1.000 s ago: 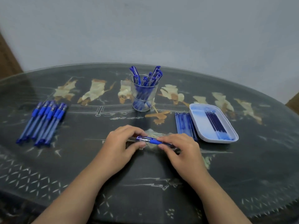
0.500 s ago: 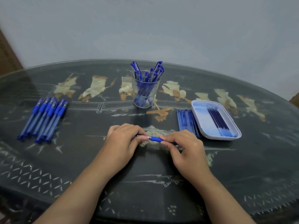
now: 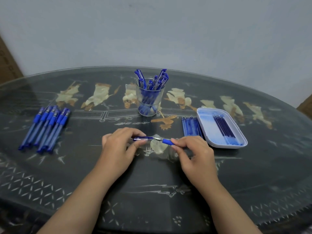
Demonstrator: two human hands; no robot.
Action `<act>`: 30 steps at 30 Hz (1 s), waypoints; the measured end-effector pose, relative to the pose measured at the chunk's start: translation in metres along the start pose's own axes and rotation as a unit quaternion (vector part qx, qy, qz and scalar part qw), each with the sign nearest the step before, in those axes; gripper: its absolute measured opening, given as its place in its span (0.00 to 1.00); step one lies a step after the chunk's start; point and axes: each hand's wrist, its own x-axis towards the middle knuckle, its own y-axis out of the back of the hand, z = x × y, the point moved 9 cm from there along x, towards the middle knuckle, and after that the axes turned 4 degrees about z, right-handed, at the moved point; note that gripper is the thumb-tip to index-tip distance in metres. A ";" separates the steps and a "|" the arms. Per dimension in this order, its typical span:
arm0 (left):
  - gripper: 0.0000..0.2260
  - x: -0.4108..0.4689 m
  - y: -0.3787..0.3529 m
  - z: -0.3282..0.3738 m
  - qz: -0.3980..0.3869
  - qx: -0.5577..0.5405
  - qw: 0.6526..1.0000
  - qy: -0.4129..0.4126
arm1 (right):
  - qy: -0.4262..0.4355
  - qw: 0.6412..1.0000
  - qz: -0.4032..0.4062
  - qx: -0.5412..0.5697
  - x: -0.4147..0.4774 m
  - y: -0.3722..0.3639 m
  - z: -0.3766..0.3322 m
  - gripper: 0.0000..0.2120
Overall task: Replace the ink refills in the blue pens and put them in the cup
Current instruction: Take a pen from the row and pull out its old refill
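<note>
My left hand [image 3: 118, 149] grips the clear barrel of a blue pen [image 3: 141, 138] low over the table's middle. My right hand [image 3: 194, 152] pinches the pen's blue grip section [image 3: 167, 141], pulled a little apart from the barrel, with the thin refill tip showing between the two parts. A clear cup [image 3: 150, 98] behind the hands holds several blue pens. A row of several blue pens [image 3: 45, 127] lies at the left. Loose blue refills [image 3: 191, 126] lie to the right, beside a white tray [image 3: 207, 130] holding several dark refills [image 3: 223, 128].
The dark glass-topped table [image 3: 152, 179] has painted figures and a curved far edge against a pale wall. Brown furniture [image 3: 8, 65] shows at the far left and a brown corner at the far right.
The hands have drawn apart: the blue grip section has come away from the barrel to the right, exposing the refill tip. The view has shifted slightly.
</note>
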 end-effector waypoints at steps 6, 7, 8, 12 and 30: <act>0.05 -0.003 -0.008 -0.006 -0.042 0.083 0.995 0.015 | 0.010 0.999 -0.028 -0.032 0.002 -0.004 -0.003 0.06; 0.05 -0.003 -0.010 -0.005 -0.047 0.092 0.995 0.013 | 0.011 0.999 -0.034 -0.034 0.002 -0.005 -0.004 0.06; 0.05 -0.004 -0.010 -0.005 -0.048 0.096 0.994 0.011 | 0.012 0.998 -0.039 -0.036 0.002 -0.006 -0.003 0.07; 0.10 -0.004 -0.006 0.000 -0.029 0.064 0.998 -0.008 | 0.016 0.997 -0.054 -0.061 0.001 -0.011 -0.004 0.08; 0.15 -0.004 0.001 0.020 -0.005 0.000 0.998 -0.055 | 0.090 0.995 0.024 -0.041 0.001 -0.006 -0.029 0.05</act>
